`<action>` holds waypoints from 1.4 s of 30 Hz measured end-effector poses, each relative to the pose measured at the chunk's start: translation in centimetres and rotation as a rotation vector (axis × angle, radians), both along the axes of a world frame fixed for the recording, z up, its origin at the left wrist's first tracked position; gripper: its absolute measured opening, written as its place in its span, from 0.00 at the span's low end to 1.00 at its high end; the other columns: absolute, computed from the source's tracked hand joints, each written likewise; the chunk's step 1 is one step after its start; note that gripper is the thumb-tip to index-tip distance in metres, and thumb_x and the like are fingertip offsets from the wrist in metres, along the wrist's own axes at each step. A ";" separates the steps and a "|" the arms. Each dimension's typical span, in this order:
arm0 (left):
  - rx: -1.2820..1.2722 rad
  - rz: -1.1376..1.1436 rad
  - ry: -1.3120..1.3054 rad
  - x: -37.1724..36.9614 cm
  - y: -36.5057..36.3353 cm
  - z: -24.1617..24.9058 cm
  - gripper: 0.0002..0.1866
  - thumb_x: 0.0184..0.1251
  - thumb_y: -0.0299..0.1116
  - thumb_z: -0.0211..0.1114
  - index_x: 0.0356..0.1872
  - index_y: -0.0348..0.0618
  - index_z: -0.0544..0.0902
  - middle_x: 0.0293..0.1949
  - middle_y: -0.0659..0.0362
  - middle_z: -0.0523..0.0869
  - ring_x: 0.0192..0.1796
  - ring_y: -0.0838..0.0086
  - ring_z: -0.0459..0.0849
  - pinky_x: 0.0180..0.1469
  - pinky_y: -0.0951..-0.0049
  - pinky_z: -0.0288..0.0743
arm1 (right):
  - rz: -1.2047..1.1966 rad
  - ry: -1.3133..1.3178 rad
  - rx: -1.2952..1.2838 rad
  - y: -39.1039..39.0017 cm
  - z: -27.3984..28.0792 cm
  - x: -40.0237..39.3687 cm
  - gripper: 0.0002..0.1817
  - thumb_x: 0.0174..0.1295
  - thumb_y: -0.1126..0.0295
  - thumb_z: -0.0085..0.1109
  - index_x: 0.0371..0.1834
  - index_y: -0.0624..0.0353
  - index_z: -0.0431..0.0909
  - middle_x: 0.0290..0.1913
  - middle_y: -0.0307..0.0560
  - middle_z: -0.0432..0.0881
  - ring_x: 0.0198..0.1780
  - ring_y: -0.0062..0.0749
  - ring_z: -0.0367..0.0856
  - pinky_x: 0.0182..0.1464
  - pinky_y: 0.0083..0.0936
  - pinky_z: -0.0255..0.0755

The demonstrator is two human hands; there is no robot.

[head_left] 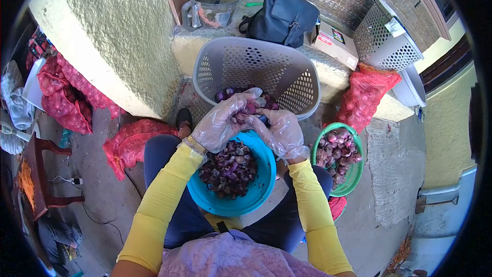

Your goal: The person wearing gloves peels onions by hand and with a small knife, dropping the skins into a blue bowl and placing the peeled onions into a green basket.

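My left hand (pixel 220 123), in a clear plastic glove, is closed around a purple-red onion (pixel 249 109). My right hand (pixel 281 131), gloved the same way, meets it there, its fingers closed on something small and dark that I cannot make out. Both hands are over the back rim of a blue basin (pixel 238 206) with onions and dark peelings in it. Just beyond them stands a grey perforated basket (pixel 256 46) with purple onions at its bottom. To the right is a green basket (pixel 353 174) holding more onions.
Red net sacks of onions lie at the left (pixel 136 143) and back right (pixel 366 95). A black bag (pixel 282 15), a cardboard box (pixel 335 43) and a clear container (pixel 215 10) are on the ledge. A wooden stool (pixel 46 174) is at the left.
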State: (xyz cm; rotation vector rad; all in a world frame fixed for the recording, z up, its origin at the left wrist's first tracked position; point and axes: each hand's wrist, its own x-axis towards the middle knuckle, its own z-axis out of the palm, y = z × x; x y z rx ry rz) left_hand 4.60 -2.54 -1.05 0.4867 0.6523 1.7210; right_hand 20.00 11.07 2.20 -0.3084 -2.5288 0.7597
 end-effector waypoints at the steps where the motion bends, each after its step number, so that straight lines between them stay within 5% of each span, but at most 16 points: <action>1: 0.008 -0.001 -0.004 0.0 0.0 0.2 0.21 0.87 0.41 0.58 0.70 0.41 0.78 0.64 0.57 0.84 0.58 0.76 0.84 0.58 0.73 0.82 | 0.000 0.008 -0.041 0.0 0.1 0.1 0.22 0.67 0.48 0.71 0.44 0.59 0.91 0.29 0.62 0.87 0.34 0.59 0.88 0.38 0.47 0.80; 10: -0.009 0.051 0.045 -0.2 0.1 -0.5 0.20 0.85 0.41 0.61 0.69 0.41 0.79 0.66 0.56 0.82 0.56 0.77 0.84 0.55 0.74 0.83 | 0.140 -0.113 -0.017 0.4 0.2 0.2 0.21 0.68 0.48 0.70 0.37 0.58 0.88 0.30 0.60 0.86 0.35 0.61 0.87 0.39 0.47 0.79; 13: -0.034 0.082 0.094 -0.3 0.0 -0.4 0.21 0.84 0.42 0.62 0.68 0.41 0.80 0.66 0.56 0.82 0.55 0.78 0.84 0.50 0.76 0.83 | 0.251 -0.141 0.044 0.4 0.2 0.1 0.20 0.69 0.48 0.69 0.45 0.54 0.90 0.31 0.59 0.86 0.35 0.62 0.85 0.40 0.46 0.78; 18: -0.064 0.039 0.096 -0.8 -0.2 -0.9 0.21 0.83 0.43 0.64 0.67 0.42 0.80 0.67 0.55 0.81 0.54 0.78 0.84 0.46 0.77 0.82 | 0.324 -0.100 0.058 -0.6 1.4 0.2 0.21 0.69 0.47 0.68 0.42 0.56 0.90 0.29 0.59 0.84 0.35 0.62 0.84 0.39 0.46 0.77; 23: -0.089 0.113 0.075 -0.3 0.1 -0.7 0.21 0.83 0.43 0.63 0.68 0.43 0.79 0.65 0.55 0.82 0.56 0.73 0.84 0.51 0.70 0.84 | 0.324 -0.232 0.080 -0.8 1.8 0.4 0.22 0.66 0.47 0.72 0.40 0.58 0.89 0.27 0.58 0.84 0.32 0.61 0.84 0.37 0.47 0.77; 26: -0.061 0.090 0.085 -0.5 0.1 -1.1 0.22 0.84 0.45 0.61 0.68 0.42 0.78 0.71 0.55 0.79 0.60 0.69 0.83 0.56 0.64 0.85 | 0.256 -0.004 -0.055 -0.6 1.4 0.3 0.25 0.60 0.45 0.77 0.36 0.58 0.88 0.26 0.57 0.85 0.31 0.59 0.86 0.36 0.46 0.77; 28: -0.044 0.098 0.101 -0.1 0.4 -0.8 0.22 0.85 0.47 0.59 0.67 0.42 0.78 0.71 0.55 0.78 0.61 0.69 0.83 0.58 0.62 0.85 | 0.006 -0.122 -0.055 -0.5 2.0 0.7 0.31 0.57 0.38 0.77 0.43 0.58 0.88 0.34 0.59 0.89 0.38 0.60 0.89 0.41 0.47 0.80; 32: -0.009 0.134 0.139 0.6 0.4 -0.1 0.25 0.87 0.54 0.54 0.66 0.44 0.78 0.70 0.56 0.79 0.63 0.67 0.83 0.64 0.58 0.84 | -0.051 -0.039 -0.047 -0.6 1.7 0.4 0.33 0.54 0.37 0.78 0.42 0.59 0.88 0.32 0.58 0.89 0.37 0.59 0.89 0.40 0.47 0.80; 36: -0.024 0.096 0.147 0.2 0.4 -1.1 0.26 0.87 0.56 0.52 0.66 0.45 0.78 0.68 0.57 0.79 0.63 0.67 0.83 0.63 0.58 0.84 | -0.068 -0.093 -0.043 -0.5 1.0 0.1 0.33 0.54 0.36 0.77 0.40 0.59 0.87 0.30 0.58 0.88 0.34 0.59 0.88 0.38 0.47 0.80; 38: 0.017 0.080 0.116 0.1 0.5 -1.8 0.27 0.88 0.52 0.52 0.73 0.43 0.75 0.77 0.58 0.72 0.72 0.69 0.74 0.71 0.61 0.77 | -0.070 -0.123 -0.002 -0.4 0.7 0.1 0.33 0.55 0.36 0.77 0.40 0.59 0.87 0.29 0.58 0.87 0.34 0.59 0.88 0.37 0.48 0.80; 42: -0.010 0.078 0.075 0.5 0.5 -1.2 0.26 0.89 0.49 0.52 0.74 0.43 0.75 0.78 0.59 0.70 0.74 0.71 0.71 0.74 0.63 0.72 | -0.076 -0.074 0.046 -0.6 0.4 -0.3 0.30 0.60 0.39 0.75 0.36 0.60 0.86 0.26 0.59 0.85 0.31 0.60 0.86 0.35 0.48 0.78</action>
